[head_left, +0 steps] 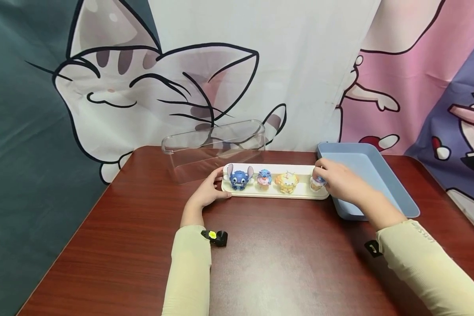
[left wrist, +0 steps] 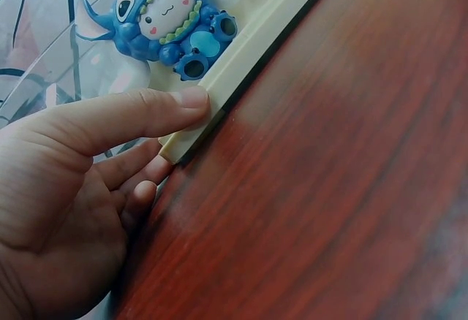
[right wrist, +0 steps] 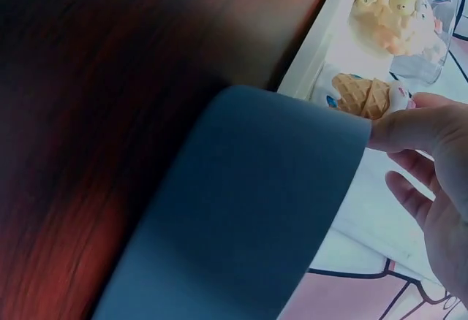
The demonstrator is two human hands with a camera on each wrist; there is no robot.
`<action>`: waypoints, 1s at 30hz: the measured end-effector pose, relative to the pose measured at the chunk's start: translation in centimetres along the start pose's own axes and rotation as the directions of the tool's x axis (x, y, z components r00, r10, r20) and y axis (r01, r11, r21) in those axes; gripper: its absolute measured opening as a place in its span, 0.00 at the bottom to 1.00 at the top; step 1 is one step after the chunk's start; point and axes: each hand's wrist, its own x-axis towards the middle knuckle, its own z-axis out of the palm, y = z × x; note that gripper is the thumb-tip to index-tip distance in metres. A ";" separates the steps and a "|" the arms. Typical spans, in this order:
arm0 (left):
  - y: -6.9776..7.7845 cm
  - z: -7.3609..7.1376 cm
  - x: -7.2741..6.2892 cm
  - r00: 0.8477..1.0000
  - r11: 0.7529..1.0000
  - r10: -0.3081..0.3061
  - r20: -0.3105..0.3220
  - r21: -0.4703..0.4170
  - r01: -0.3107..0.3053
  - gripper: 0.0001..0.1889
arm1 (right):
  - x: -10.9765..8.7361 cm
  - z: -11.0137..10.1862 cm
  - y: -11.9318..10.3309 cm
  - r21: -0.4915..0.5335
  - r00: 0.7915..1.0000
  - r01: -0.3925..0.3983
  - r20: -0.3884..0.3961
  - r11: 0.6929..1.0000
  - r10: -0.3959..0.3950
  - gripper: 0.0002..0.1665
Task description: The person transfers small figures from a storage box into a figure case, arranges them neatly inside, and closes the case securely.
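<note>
A long cream-white tray (head_left: 274, 196) holds a row of small figurines. From the left these are a blue long-eared figurine (head_left: 238, 179), a blue-and-pink figurine (head_left: 264, 179) and a fluffy yellow figurine (head_left: 287, 182). My left hand (head_left: 208, 190) grips the tray's left end, its thumb (left wrist: 191, 98) on the front rim and other fingers around the end. At the right end, my right hand (head_left: 342, 181) pinches an ice-cream-cone figurine (right wrist: 362, 95) with a waffle-patterned cone. Its upper part is partly hidden by the fingers.
Just right of the white tray lies a shallow blue-grey tray (head_left: 373, 175), under my right forearm. A clear plastic cover (head_left: 217, 153) stands behind the left end. Beyond the reddish-brown table (head_left: 260, 263) hangs a cartoon-printed cloth (head_left: 300, 66).
</note>
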 end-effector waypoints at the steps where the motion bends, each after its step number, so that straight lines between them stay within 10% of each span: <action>1: -0.6 0.1 0.3 1.000 1.000 0.003 -0.002 0.000 -0.003 0.48 | 0.0 0.1 0.0 0.003 1.000 0.012 -0.003 1.000 -0.012 0.25; 6: -2.2 0.2 1.2 1.000 1.000 0.011 -0.020 0.004 -0.010 0.49 | -0.1 0.3 0.0 0.052 1.000 0.028 0.004 0.998 -0.028 0.27; 18: -1.9 0.1 1.1 0.999 1.000 0.002 -0.040 0.006 -0.002 0.49 | -0.3 -0.7 0.9 0.320 0.940 -0.342 0.117 0.883 0.322 0.21; 30: -1.9 0.0 1.1 0.999 1.000 0.013 -0.030 0.024 -0.012 0.49 | -0.3 -0.8 1.1 0.424 0.924 -0.383 0.192 0.821 0.331 0.25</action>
